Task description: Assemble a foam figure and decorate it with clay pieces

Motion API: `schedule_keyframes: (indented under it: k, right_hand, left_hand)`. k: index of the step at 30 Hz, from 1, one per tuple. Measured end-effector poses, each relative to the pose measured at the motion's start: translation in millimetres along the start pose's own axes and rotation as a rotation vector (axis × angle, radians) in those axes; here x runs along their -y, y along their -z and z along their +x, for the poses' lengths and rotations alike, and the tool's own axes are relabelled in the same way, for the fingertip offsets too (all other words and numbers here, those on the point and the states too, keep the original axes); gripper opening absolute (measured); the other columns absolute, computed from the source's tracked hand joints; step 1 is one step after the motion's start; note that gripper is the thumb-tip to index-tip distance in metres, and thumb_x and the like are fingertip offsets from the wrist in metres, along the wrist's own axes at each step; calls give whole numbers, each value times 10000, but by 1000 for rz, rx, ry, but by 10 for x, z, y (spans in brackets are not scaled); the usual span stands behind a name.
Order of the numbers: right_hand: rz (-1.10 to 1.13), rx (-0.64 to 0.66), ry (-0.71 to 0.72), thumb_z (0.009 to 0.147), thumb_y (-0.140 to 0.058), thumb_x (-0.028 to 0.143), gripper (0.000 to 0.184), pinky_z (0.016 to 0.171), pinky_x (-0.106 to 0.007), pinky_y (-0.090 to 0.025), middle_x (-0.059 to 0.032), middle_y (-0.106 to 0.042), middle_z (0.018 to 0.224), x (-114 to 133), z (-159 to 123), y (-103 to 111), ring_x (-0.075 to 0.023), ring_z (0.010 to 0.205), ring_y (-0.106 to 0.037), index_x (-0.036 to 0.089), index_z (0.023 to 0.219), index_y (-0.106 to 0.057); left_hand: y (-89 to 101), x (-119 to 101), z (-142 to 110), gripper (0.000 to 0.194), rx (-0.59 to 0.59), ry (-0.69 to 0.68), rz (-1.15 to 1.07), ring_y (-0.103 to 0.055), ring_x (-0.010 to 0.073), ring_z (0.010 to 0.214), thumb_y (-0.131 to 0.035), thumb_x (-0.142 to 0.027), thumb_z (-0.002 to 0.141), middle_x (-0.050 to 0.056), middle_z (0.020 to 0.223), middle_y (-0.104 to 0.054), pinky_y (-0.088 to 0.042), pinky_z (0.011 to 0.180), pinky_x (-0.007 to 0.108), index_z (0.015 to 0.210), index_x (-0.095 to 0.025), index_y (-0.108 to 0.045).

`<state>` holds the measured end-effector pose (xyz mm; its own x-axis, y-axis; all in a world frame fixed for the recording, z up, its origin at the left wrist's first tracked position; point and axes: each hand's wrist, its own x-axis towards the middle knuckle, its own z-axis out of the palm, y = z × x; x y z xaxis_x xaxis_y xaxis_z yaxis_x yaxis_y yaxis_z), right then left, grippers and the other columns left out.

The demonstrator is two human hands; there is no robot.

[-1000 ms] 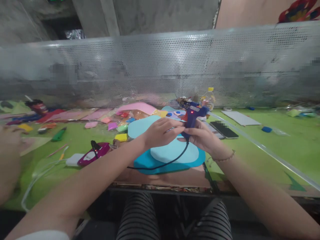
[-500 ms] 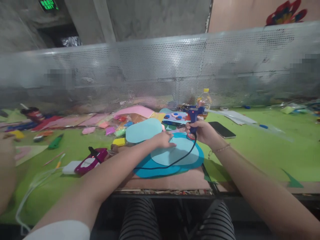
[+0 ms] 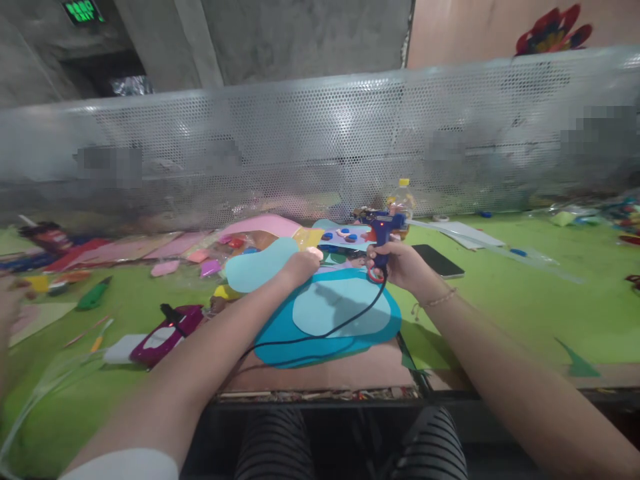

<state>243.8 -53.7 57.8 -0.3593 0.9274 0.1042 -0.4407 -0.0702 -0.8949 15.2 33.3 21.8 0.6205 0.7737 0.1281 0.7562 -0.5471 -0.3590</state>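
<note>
My right hand (image 3: 400, 265) is closed around the grip of a blue glue gun (image 3: 383, 227), held upright with its red light on. Its black cord (image 3: 320, 333) trails across a pale blue oval (image 3: 340, 308) lying on a larger teal foam shape (image 3: 280, 340). My left hand (image 3: 299, 265) is curled at the right edge of a separate pale blue foam shape (image 3: 257, 265), just left of the gun. Both hands hover over the far side of the stacked foam.
Brown card (image 3: 325, 370) lies under the foam on a green table (image 3: 500, 300). A magenta device (image 3: 167, 330), coloured foam scraps (image 3: 200, 257), a phone (image 3: 440, 261) and a bottle (image 3: 403, 197) lie around. A perforated metal screen (image 3: 320, 147) closes the back. Another person's hand (image 3: 7, 300) shows at far left.
My left hand let go of the glue gun, dropped to the foam, then moved left to the pale blue shape. My right hand lowered the gun toward the table.
</note>
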Motion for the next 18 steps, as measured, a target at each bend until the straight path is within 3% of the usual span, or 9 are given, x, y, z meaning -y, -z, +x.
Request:
schedule_keyframes:
  k: [5,8,10,13,16,18]
  right_hand:
    - [4,15,31,656,-550,105,36,408,-180,-457,-25,-526,604,-17,10,14,-105,541,-525,128,634,-532]
    - [4,20,43,651,-567,88,72,411,-187,-457,-12,-532,634,-42,24,40,-112,574,-536,144,673,-527]
    - [-8,30,35,660,-573,94,77,418,-197,-458,-12,-538,647,-54,33,60,-115,580,-535,148,687,-525]
    - [-22,26,-21,694,-579,148,78,436,-220,-460,-13,-529,624,-58,42,72,-115,557,-525,148,655,-511]
    - [-28,-16,-47,716,-596,213,144,417,-224,-433,4,-498,577,-48,43,58,-113,516,-506,159,632,-492]
    - [-39,-32,-53,714,-606,236,165,392,-219,-399,9,-489,560,-40,42,48,-110,495,-495,167,628,-483]
  left_hand:
    - [-28,351,-95,371,-124,7,107,-476,283,1164,-327,-83,840,211,1170,-584,-350,942,456,1080,-82,-611]
    - [-108,401,-152,383,-198,19,137,-393,276,1260,-352,-84,825,172,1327,-487,-201,1036,549,1110,-125,-605]
    - [-127,324,-182,412,-246,17,105,-343,266,1303,-346,-93,830,158,1381,-431,-134,1059,572,1181,-125,-559]
    - [-99,87,-250,445,-296,-92,-7,-332,233,1315,-325,-153,868,146,1397,-414,-180,1088,486,1292,-105,-455]
    - [-102,-172,-373,460,-164,-230,-161,-384,206,1279,-308,-310,914,139,1359,-462,-288,1060,370,1298,-102,-451]
    - [-151,-291,-470,555,-58,-181,-224,-337,237,1309,-298,-449,907,161,1396,-407,-268,1068,409,1333,-111,-411]
